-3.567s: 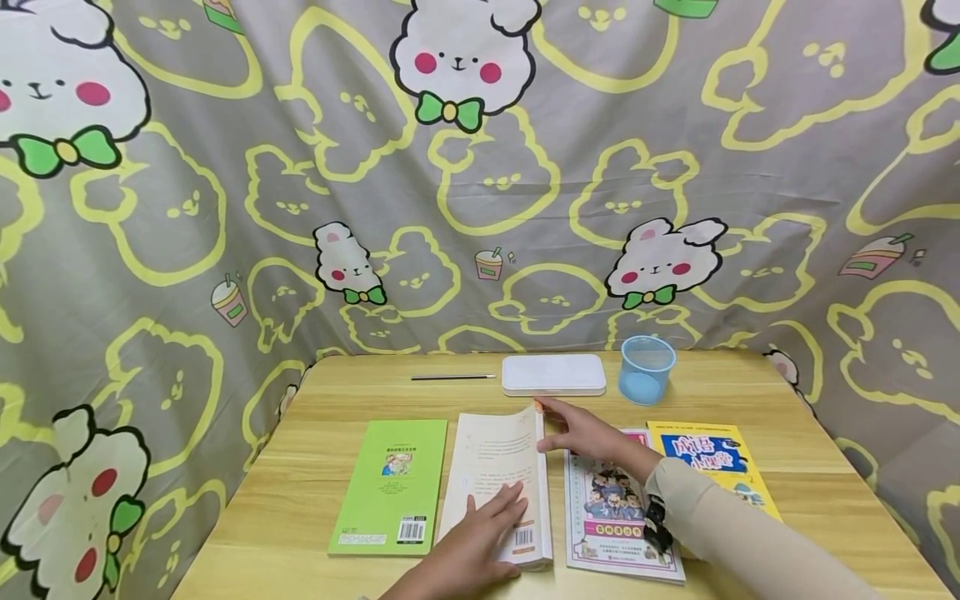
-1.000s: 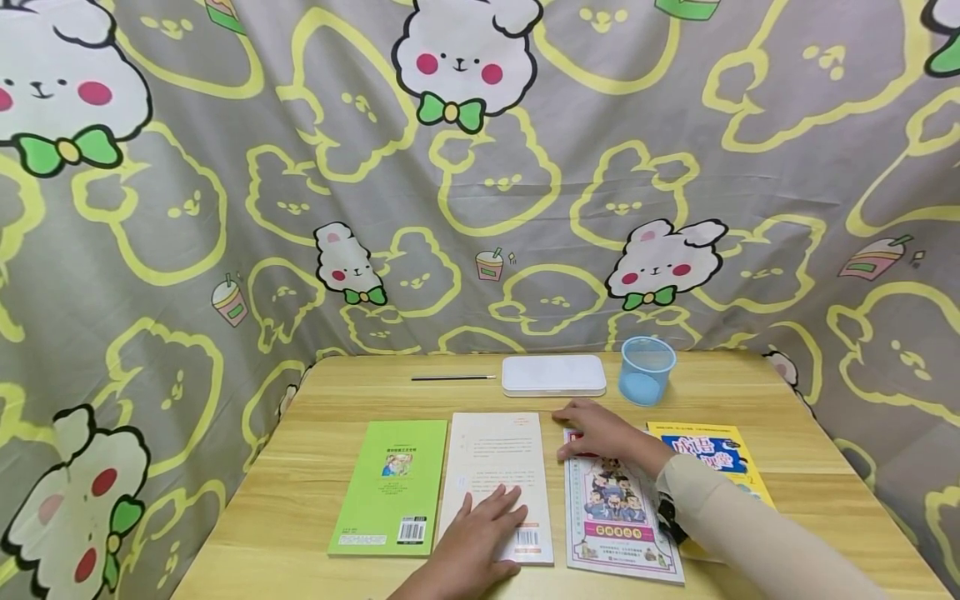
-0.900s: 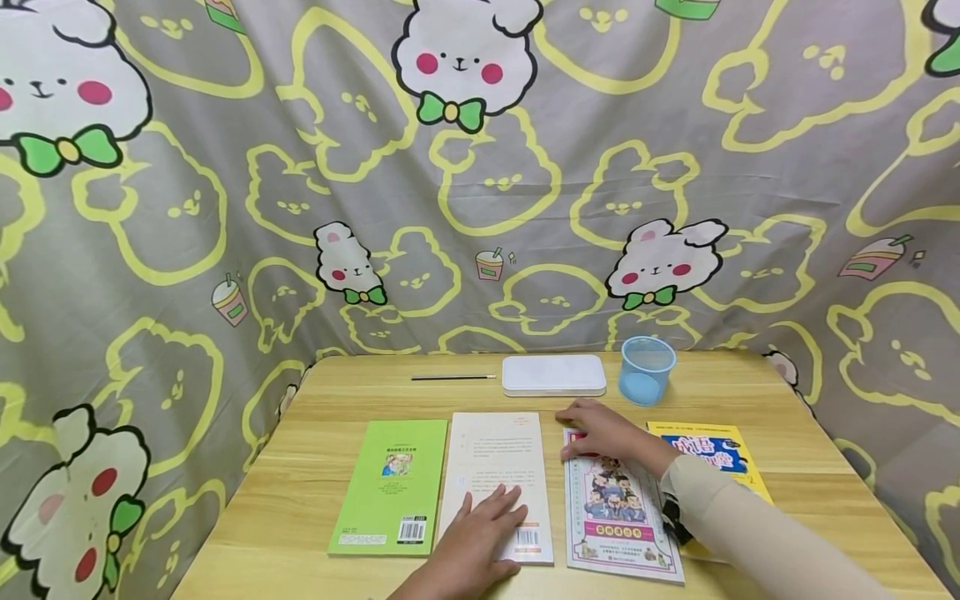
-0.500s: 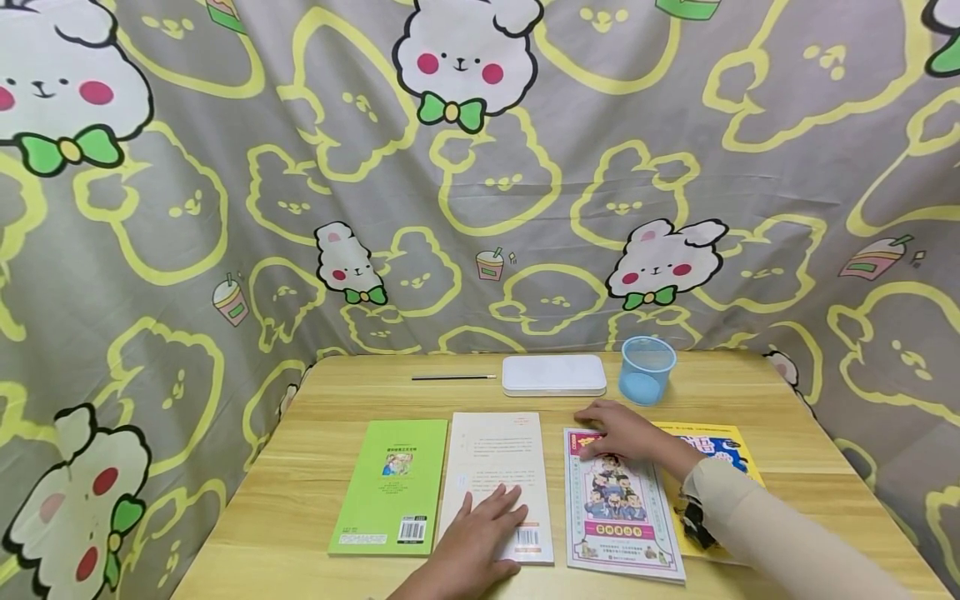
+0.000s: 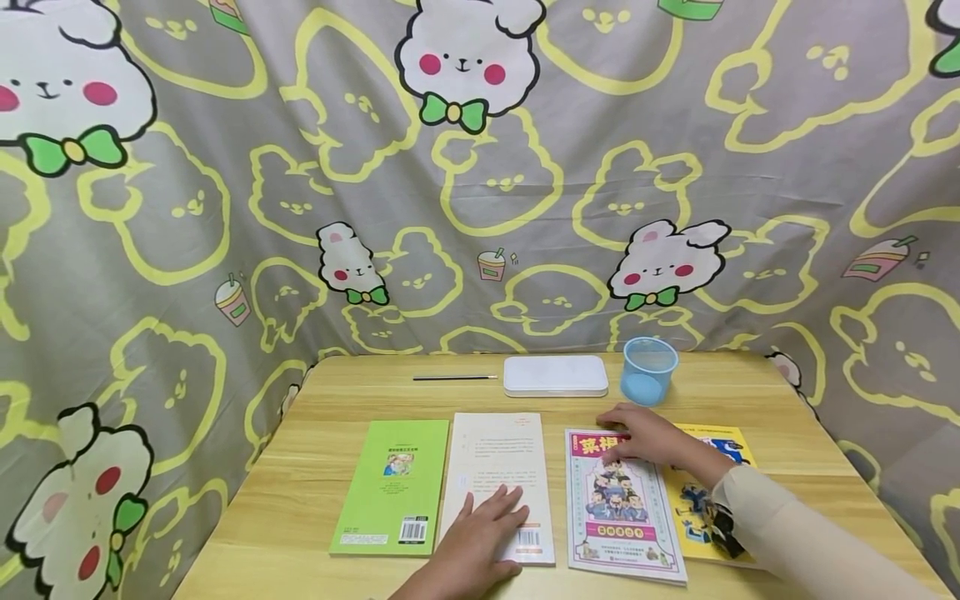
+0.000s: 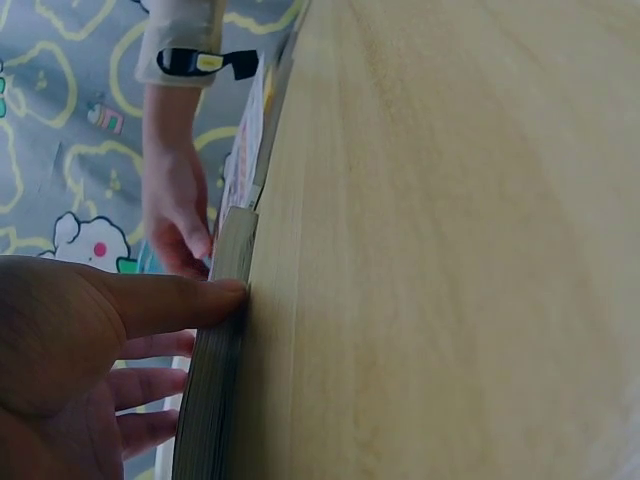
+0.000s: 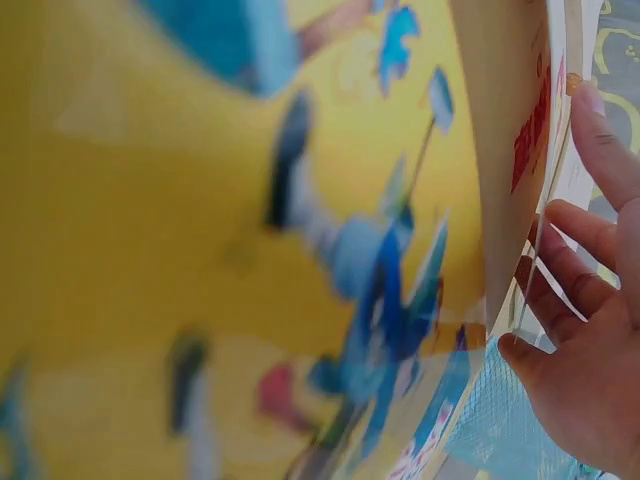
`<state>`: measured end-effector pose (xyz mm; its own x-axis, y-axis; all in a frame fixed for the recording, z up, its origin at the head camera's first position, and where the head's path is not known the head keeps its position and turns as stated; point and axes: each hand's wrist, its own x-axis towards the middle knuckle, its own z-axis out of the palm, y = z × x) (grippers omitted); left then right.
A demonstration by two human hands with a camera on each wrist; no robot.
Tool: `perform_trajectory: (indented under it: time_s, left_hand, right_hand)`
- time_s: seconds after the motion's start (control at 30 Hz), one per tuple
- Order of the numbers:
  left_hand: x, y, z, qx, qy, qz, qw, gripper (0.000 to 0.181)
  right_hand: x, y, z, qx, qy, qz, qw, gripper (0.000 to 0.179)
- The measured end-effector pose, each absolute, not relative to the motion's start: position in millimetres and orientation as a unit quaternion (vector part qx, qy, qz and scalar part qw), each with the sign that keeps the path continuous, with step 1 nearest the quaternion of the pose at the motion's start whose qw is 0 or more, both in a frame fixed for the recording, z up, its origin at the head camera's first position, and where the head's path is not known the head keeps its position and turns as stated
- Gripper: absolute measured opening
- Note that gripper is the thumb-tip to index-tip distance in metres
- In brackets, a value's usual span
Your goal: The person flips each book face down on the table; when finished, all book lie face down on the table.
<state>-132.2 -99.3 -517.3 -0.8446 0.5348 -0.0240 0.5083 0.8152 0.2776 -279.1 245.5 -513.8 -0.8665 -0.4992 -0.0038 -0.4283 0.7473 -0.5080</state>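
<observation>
My left hand (image 5: 480, 537) lies spread on the lower half of a cream paperback book (image 5: 495, 454), printed side up with a barcode. In the left wrist view, the thumb of the left hand (image 6: 60, 350) rests along the book's page edge (image 6: 212, 390). My right hand (image 5: 648, 433) is over the top right of a pink-and-white book (image 5: 618, 496) with cartoon figures, fingers loosely bent. Under the right wrist lies a yellow book (image 5: 692, 533), partly covered by the sleeve. Its cover (image 7: 150, 200) fills much of the right wrist view, beside the fingers of the right hand (image 7: 590, 370).
A green book (image 5: 393, 483) lies left of the cream one. Along the back of the wooden table (image 5: 360, 392) are a thin pen-like stick (image 5: 454, 377), a white case (image 5: 555, 375) and a blue cup (image 5: 649, 371). A rabbit-print curtain (image 5: 420, 192) surrounds the table.
My right hand left the cream book's top right corner and moved right across the top of the pink-and-white book. The cream book's raised cover now lies flat. The left hand has stayed on it.
</observation>
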Motion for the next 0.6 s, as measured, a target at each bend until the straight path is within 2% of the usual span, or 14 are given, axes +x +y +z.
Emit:
perform_trajectory:
  time_s: [0.27, 0.6]
  left_hand:
    - [-130, -100, -517, 0.273, 0.950, 0.142, 0.055, 0.071]
    - [-130, -100, -515, 0.270, 0.950, 0.148, 0.057, 0.071]
  right_hand:
    - [-271, 264, -514, -0.253, 0.931, -0.256, 0.059, 0.071]
    - [-270, 274, -521, -0.244, 0.929, -0.274, 0.056, 0.056]
